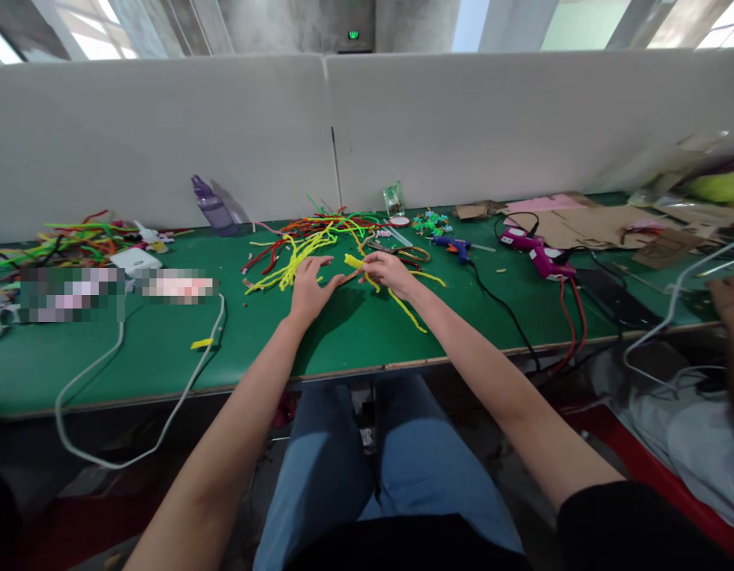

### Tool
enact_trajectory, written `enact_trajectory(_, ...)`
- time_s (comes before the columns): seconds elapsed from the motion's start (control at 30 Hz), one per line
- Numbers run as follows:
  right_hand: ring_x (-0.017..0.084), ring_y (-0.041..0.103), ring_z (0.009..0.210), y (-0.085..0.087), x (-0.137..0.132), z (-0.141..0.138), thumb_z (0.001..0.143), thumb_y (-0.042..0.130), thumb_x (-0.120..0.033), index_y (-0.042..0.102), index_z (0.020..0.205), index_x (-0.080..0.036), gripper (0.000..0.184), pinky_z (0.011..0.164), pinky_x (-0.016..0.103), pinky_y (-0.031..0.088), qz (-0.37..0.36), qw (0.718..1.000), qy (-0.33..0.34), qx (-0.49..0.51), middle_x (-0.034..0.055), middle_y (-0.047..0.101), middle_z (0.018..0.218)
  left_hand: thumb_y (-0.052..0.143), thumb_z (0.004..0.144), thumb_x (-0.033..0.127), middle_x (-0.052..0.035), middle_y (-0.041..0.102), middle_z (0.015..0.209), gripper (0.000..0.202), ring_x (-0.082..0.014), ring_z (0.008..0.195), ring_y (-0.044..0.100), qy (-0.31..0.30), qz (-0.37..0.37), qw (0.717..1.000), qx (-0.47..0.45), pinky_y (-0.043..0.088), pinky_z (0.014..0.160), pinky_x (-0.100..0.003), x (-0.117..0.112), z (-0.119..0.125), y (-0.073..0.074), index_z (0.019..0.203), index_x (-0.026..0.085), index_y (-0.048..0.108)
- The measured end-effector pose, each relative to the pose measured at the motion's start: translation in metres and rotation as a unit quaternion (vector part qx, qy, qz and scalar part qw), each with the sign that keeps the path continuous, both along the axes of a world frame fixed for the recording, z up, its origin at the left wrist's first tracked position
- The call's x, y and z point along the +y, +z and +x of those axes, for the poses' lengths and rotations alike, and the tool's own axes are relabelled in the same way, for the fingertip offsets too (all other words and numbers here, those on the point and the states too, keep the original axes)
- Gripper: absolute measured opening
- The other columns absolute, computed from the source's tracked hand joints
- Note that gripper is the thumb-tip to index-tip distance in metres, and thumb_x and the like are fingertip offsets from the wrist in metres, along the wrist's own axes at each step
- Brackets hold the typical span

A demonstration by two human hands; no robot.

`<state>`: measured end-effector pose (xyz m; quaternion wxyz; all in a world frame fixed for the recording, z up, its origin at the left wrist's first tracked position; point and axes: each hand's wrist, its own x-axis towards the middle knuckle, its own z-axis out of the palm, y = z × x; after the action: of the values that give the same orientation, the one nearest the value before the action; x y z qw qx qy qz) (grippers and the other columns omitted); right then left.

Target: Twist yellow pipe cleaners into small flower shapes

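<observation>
My right hand (391, 274) pinches a twisted yellow pipe cleaner (353, 260) above the green table. Loose yellow lengths (410, 311) trail on the table below that hand. To the left, my left hand (311, 292) has its thumb and fingers apart, with the thumb reaching toward the right fingertips. I see nothing held in it. Beside its fingers lies a heap of yellow pipe cleaners (289, 270), with red, orange and green ones (343, 222) behind. Just beyond my right hand are scissors (415, 253), partly hidden.
A purple bottle (215, 210) leans near the back partition (165, 135). Rightward lie a blue glue gun (453, 247), magenta devices (545, 260) with cables, and cardboard (557, 222). A white cable (120, 341) loops over the left front edge. Another person's hand (732, 301) is at far right.
</observation>
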<state>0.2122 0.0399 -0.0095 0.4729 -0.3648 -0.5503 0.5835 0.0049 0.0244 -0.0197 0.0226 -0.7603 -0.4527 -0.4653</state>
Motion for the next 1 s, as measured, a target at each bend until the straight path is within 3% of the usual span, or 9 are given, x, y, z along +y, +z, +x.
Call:
enact_trajectory(0.13, 0.012, 0.068, 0.066, -0.0027, -0.0033, -0.0041, 0.076, 0.064, -0.021, 0.052, 0.087, -0.018, 0.016, 0.053, 0.019, 0.044, -0.006, 0.999, 0.035, -0.022, 0.0036, 0.072, 0.081, 0.067, 0.08, 0.025, -0.0064, 0.066, 0.099, 0.033, -0.0183, 0.093, 0.062, -0.057, 0.004, 0.998, -0.03, 0.05, 0.076, -0.031, -0.0063, 0.0055, 0.0058, 0.111, 0.019, 0.058)
enact_trajectory(0.33, 0.013, 0.068, 0.065, -0.0053, -0.0046, -0.0066, 0.079, 0.062, -0.023, 0.056, 0.084, -0.016, 0.011, 0.051, 0.019, 0.043, 0.005, 0.997, 0.072, -0.027, 0.0053, 0.073, 0.082, 0.068, 0.079, 0.027, -0.007, 0.066, 0.102, 0.031, -0.0157, 0.09, 0.063, -0.088, -0.027, 0.994, -0.05, 0.051, 0.066, -0.024, -0.0098, 0.0087, 0.0067, 0.108, 0.017, 0.059)
enact_trajectory(0.63, 0.015, 0.068, 0.062, -0.0075, -0.0037, -0.0098, 0.079, 0.06, -0.02, 0.062, 0.082, -0.014, 0.006, 0.048, 0.019, 0.042, -0.007, 0.994, 0.101, -0.029, 0.0045, 0.071, 0.072, 0.076, 0.071, 0.028, -0.0089, 0.064, 0.109, 0.054, -0.017, 0.094, 0.063, -0.097, -0.045, 0.993, -0.043, 0.05, 0.059, -0.02, -0.0087, 0.0086, 0.005, 0.119, 0.018, 0.055)
enact_trajectory(1.0, 0.014, 0.068, 0.066, -0.0086, -0.0057, -0.009, 0.081, 0.057, -0.026, 0.064, 0.081, -0.015, 0.013, 0.049, 0.018, 0.042, 0.002, 0.989, 0.138, -0.049, 0.0057, 0.072, 0.076, 0.071, 0.074, 0.024, -0.008, 0.065, 0.106, 0.045, -0.0158, 0.09, 0.064, -0.101, -0.046, 0.994, -0.024, 0.05, 0.059, -0.02, -0.0103, 0.0079, 0.0053, 0.116, 0.017, 0.058)
